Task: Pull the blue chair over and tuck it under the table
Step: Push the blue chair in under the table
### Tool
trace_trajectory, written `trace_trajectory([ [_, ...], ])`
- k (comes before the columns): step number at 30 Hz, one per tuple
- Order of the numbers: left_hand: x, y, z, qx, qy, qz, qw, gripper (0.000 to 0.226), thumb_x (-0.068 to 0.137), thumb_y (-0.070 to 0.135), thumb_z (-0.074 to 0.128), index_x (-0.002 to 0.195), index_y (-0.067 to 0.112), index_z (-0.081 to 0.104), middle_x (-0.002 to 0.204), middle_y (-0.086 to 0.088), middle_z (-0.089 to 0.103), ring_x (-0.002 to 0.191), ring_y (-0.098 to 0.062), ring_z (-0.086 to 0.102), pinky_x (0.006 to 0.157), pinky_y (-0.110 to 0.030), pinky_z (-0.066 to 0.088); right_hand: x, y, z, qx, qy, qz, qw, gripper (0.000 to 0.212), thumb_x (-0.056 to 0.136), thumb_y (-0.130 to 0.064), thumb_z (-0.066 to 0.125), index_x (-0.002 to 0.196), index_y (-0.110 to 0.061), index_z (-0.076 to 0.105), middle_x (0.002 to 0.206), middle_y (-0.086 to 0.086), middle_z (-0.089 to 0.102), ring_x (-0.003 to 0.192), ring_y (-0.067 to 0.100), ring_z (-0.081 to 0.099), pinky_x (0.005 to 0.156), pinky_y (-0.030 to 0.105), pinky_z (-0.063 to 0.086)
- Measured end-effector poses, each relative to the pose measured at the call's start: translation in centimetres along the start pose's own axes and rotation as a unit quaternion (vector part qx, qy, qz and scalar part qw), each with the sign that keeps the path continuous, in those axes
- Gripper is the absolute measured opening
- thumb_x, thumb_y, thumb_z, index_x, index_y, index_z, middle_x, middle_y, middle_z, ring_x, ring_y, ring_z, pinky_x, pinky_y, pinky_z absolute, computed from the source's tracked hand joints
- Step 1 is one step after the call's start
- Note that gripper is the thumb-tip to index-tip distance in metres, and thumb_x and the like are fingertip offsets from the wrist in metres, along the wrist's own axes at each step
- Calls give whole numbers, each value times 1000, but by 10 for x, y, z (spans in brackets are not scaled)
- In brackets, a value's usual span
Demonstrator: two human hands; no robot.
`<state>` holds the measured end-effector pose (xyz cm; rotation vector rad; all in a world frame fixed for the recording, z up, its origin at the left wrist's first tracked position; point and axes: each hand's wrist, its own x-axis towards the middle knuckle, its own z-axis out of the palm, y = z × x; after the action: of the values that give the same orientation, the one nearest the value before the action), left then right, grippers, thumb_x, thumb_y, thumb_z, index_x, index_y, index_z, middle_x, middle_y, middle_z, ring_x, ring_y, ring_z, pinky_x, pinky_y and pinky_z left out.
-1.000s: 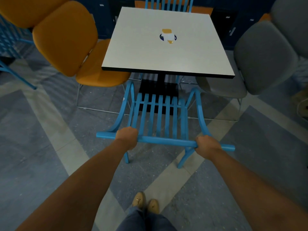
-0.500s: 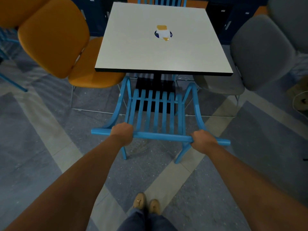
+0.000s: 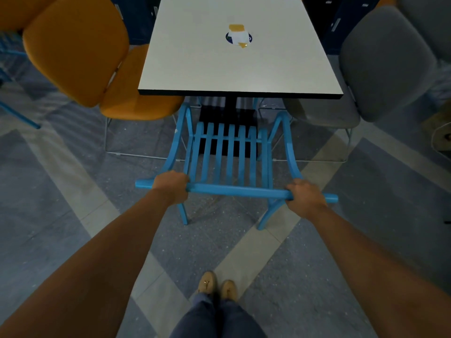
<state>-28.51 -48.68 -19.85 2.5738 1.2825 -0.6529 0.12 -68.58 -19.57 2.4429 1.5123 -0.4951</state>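
A blue slatted chair (image 3: 230,154) stands in front of me with its back towards me. Its front part is hidden under the near edge of the white square table (image 3: 234,69). My left hand (image 3: 170,186) grips the left part of the chair's top rail. My right hand (image 3: 305,198) grips the right part of the same rail. Both of the chair's rear legs rest on the patterned floor, just short of my feet.
An orange padded chair (image 3: 80,50) stands at the table's left side and a grey padded chair (image 3: 380,62) at its right. A small blue, white and yellow object (image 3: 238,36) lies on the tabletop. The table's black pedestal (image 3: 229,103) shows beyond the slats.
The blue chair has slid forward, further under the table's near edge, with both hands still on its top rail. The view has shifted closer to the table.
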Motion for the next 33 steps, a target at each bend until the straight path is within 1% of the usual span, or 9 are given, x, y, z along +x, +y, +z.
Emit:
trace_trajectory([
  [1,-1,-8,1,6,1,-14,1000,35,86,19,56,120,23,63,109,-5,69,102,-28,65,86,-42,53,-2,8,0,-8,5,12,1000,37,86,-22,61,123,-22,61,124,6,57,118,29,52,99,43,45],
  [3,-4,-20,3,24,7,-39,999,33,90,17,53,120,23,64,110,-5,69,102,-27,66,86,-40,54,-5,23,-2,-24,-11,26,999,37,89,-23,60,126,-23,59,129,5,55,120,29,51,101,45,45],
  [7,-4,-19,4,45,20,-53,997,32,94,17,51,122,23,64,112,-6,68,104,-27,65,88,-39,53,-5,29,-11,-12,-65,20,998,33,94,-24,55,127,-23,59,125,9,64,116,29,60,99,43,49],
  [10,-4,-15,7,45,15,-53,998,32,94,16,52,122,23,65,112,-6,68,104,-26,65,89,-38,54,-6,30,-14,-16,-78,16,997,35,95,-21,53,130,-22,57,126,10,64,116,30,60,99,42,49],
  [15,-6,-11,11,36,15,-49,998,32,94,15,52,123,22,65,112,-6,68,104,-26,65,90,-38,55,-8,34,-14,-9,-77,19,997,36,95,-19,53,131,-21,57,126,11,64,117,29,60,101,43,48],
  [19,-4,-16,12,10,13,-46,999,31,94,14,52,121,21,66,112,-6,68,103,-26,65,92,-41,55,-7,31,-14,-15,-74,23,997,35,96,-18,52,131,-21,57,127,10,63,118,29,59,102,43,47],
  [25,-4,-23,13,0,17,-37,999,32,92,12,51,119,22,66,111,-6,69,102,-25,66,90,-39,55,-8,26,-13,-10,-75,31,997,36,96,-16,50,131,-21,57,125,12,63,116,31,60,102,44,47],
  [33,-4,-23,13,9,7,-31,999,33,93,11,51,122,19,65,111,-7,69,102,-25,66,92,-37,54,-9,24,-11,-17,-78,40,996,34,97,-16,49,130,-20,57,128,11,62,120,30,58,104,46,45],
])
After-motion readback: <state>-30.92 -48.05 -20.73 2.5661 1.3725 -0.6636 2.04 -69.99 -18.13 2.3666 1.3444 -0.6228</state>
